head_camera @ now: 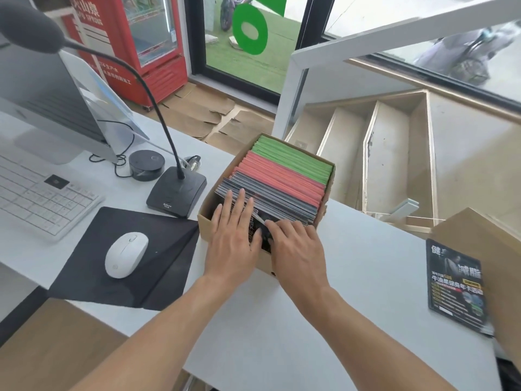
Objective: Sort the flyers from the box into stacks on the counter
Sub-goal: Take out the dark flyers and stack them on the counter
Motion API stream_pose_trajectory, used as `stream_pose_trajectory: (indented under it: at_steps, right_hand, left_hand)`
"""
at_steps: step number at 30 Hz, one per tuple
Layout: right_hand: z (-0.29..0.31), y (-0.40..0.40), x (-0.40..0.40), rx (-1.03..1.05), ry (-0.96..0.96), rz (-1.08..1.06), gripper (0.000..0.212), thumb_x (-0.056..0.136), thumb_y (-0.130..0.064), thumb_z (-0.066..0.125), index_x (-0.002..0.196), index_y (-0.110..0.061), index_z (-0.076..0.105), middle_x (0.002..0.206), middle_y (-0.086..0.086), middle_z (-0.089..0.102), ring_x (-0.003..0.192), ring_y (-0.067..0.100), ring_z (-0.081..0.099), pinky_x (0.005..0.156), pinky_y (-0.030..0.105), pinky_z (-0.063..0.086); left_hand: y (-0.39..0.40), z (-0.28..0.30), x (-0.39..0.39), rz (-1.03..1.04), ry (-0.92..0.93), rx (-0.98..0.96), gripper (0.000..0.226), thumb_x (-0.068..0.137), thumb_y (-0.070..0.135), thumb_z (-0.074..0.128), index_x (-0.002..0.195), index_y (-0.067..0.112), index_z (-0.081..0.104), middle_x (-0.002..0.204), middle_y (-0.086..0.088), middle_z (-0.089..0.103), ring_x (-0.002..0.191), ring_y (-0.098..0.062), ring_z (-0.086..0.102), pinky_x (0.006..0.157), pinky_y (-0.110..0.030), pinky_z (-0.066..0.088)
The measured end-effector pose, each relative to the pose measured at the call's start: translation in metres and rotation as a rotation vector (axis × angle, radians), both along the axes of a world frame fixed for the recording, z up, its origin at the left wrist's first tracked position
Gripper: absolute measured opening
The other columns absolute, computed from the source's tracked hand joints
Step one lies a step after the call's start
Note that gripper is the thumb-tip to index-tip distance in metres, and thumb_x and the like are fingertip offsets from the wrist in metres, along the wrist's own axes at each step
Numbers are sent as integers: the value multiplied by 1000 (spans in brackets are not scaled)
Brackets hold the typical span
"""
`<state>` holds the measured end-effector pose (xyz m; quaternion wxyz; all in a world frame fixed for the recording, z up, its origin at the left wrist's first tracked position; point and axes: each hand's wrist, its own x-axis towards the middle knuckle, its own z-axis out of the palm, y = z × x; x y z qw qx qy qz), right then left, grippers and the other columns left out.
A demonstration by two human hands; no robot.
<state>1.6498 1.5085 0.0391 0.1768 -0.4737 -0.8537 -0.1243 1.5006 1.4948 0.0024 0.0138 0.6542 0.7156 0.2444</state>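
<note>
Both hands are reaching into the cardboard box (204, 221) at the centre of the white counter (366, 263). The left hand (235, 232) is lying flat with its fingers straight and slightly spread, pressing on the tops of the dark flyers (276, 197) standing on edge at the near end of the box. The right hand (296, 246), touching the left at its 3 o'clock, is curling its fingers over the front dark flyers; whether it is pinching one, I cannot tell. Behind the dark ones, toward 12 o'clock, pink flyers (284, 173) and then green flyers (293, 155) are filling the box. A stack of dark flyers (456, 286) is lying on the counter at 3 o'clock. At 9 o'clock a white mouse (126, 254) is sitting on a black mat (84, 277), with a desk microphone (176, 190) and keyboard (36, 198) beyond.
</note>
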Motion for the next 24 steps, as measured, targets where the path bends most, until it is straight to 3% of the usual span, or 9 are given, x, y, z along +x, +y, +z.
stream_pose_trajectory:
  at_steps: [4, 15, 24]
  right_hand:
    - [-5, -4, 1, 7, -50, -20, 47, 92, -14, 60, 139, -11, 58, 115, -1, 67, 90, 24, 61, 75, 37, 43]
    - [-6, -7, 6, -49, -80, -12, 53, 95, -15, 40, 147, -14, 49, 129, -1, 61, 95, 25, 58, 78, 38, 43]
    - [-6, -5, 7, -34, -71, -16, 53, 90, -13, 56, 143, -15, 53, 140, 6, 55, 105, 28, 57, 83, 41, 45]
  left_hand:
    - [0, -1, 0, -5, 3, -1, 65, 103, 43, 33, 160, 13, 25, 170, -4, 12, 157, -20, -2, 127, -41, 4]
    - [-1, -2, -1, -18, -11, -7, 67, 101, 43, 29, 161, 14, 20, 170, -4, 11, 157, -20, -2, 128, -44, 8]
    - [-2, -3, 0, -10, -17, 4, 67, 101, 43, 32, 161, 13, 21, 170, -4, 10, 157, -20, -2, 128, -45, 6]
